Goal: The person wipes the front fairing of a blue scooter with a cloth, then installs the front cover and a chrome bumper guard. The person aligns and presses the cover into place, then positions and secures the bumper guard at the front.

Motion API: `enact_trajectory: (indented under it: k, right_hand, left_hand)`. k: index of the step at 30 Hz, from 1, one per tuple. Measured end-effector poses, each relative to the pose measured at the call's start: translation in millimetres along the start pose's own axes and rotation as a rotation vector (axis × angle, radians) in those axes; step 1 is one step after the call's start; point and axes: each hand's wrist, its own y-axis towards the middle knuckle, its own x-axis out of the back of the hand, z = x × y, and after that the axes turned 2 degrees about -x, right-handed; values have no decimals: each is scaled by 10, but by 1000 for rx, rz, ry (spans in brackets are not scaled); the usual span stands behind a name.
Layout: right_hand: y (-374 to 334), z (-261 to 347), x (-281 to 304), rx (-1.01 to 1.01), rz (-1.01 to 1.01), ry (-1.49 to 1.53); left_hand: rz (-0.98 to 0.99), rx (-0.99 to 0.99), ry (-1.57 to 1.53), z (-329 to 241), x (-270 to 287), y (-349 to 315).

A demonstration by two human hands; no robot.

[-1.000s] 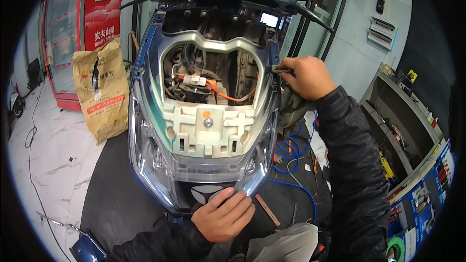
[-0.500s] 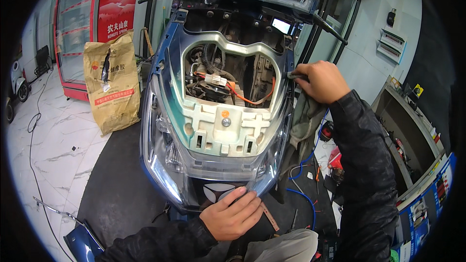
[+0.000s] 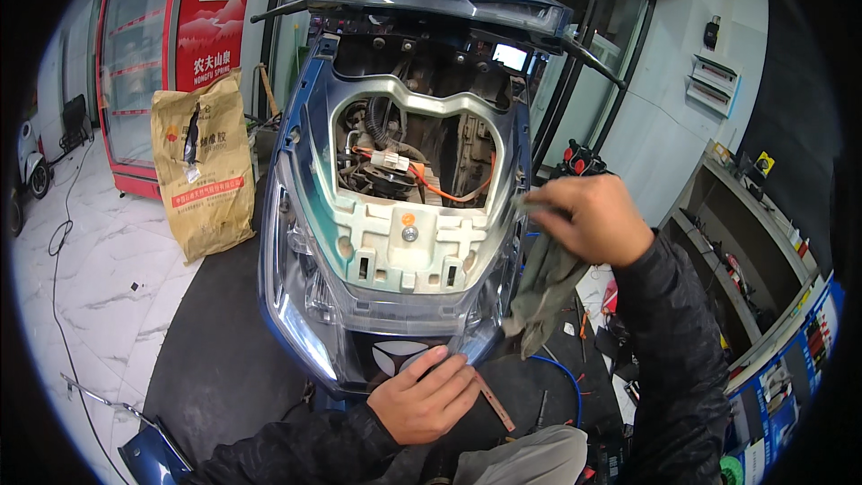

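Note:
The front of a blue scooter (image 3: 294,121) stands before me. Its pale inner panel (image 3: 415,262) frames a large opening with a white connector (image 3: 391,161), an orange cable and a ribbed black hose inside. My left hand (image 3: 426,400) rests with outstretched fingers on the lower nose, beside a dark badge (image 3: 395,356) and the clear headlight (image 3: 310,357). At the scooter's right edge, my right hand (image 3: 593,218) pinches the top of a grey-green rag (image 3: 543,292). The rag hangs down along the right side; motion blurs the fingertips a little.
A tan paper sack (image 3: 206,224) and a red glass-door fridge (image 3: 139,63) stand at left. Blue tubing (image 3: 573,386) and several tools lie on the floor at right, near a grey shelf (image 3: 745,242). A loose blue panel (image 3: 153,449) lies lower left.
My right hand has come down and nearer along the scooter's right side, and the rag now hangs lower and closer. My left hand stays on the nose. The whole view has shifted slightly.

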Motion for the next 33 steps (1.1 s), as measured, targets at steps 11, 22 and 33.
enact_trajectory:
  k: [11, 22, 33]
  right_hand:
    - [117, -152, -418, -113, -152, -118]
    - [655, -1273, -610, -474, -491, -64]
    - [715, -1107, -824, -620, -478, -88]
  left_hand:
    - [6, -20, 13, 14, 28, 32]
    - [37, 15, 50, -46, 39, 88]
    - [52, 5, 98, -79, 12, 101]
